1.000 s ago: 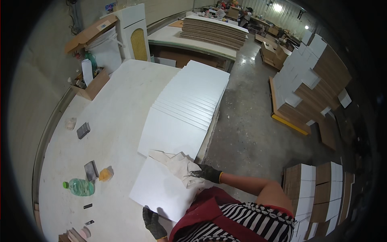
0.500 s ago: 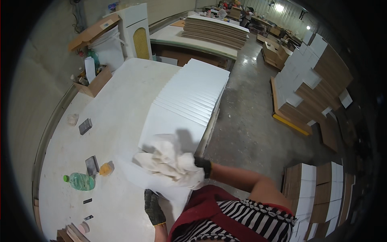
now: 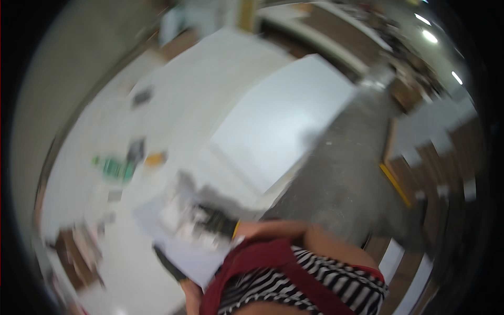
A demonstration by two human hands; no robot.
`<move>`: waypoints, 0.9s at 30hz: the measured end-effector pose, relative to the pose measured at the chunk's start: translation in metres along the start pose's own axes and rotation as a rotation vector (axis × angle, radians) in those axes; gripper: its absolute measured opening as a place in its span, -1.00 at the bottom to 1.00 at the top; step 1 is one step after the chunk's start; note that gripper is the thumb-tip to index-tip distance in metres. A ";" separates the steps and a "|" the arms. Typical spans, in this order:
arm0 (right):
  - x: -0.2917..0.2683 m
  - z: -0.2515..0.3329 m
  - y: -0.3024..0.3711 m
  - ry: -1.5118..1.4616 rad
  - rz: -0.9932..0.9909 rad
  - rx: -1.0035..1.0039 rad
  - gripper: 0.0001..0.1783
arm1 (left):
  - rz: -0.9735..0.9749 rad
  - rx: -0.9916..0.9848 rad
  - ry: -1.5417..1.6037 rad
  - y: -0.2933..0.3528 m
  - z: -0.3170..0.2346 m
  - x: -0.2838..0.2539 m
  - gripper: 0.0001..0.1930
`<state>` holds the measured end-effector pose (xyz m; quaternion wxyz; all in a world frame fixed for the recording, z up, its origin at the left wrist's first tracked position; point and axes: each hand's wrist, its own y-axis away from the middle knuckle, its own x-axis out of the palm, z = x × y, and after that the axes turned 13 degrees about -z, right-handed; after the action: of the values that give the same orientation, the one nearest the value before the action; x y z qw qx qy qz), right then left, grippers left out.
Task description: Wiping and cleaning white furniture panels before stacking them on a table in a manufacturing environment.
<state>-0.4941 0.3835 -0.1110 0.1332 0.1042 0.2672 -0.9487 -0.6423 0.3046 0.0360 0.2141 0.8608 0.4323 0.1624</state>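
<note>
My right hand [image 3: 219,221], in a black glove with a yellow cuff, is closed on a crumpled off-white cloth [image 3: 181,212]. The cloth is pressed against a white panel [image 3: 197,265] in front of my body. Along the panel's left edge lies my left hand [image 3: 169,262], also in a dark glove. Motion smears its fingers, so its grip on the edge cannot be made out. Beyond my hands, a stack of white panels [image 3: 283,121] rests on the right side of the white table [image 3: 210,68].
On the table's left are a green bottle [image 3: 116,168], a dark block [image 3: 136,151] and a yellowish lump [image 3: 155,159]. A brown box [image 3: 76,257] sits at the near left. Stacked boards [image 3: 436,142] stand right across the grey floor [image 3: 341,168].
The view has turned and blurred. My right hand has moved left with the cloth, across the panel. The panel now lies nearer to me, apart from the stack; my left hand stays at its edge.
</note>
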 end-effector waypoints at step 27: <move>-0.036 0.044 -0.047 -0.415 0.507 0.531 -0.63 | -0.146 -0.304 0.571 -0.113 0.111 -0.112 -0.37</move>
<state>-0.4801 0.4055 -0.0419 0.3818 0.0037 -0.0531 -0.9227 -0.7315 0.2483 -0.1267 0.2211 0.7054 0.5062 0.4442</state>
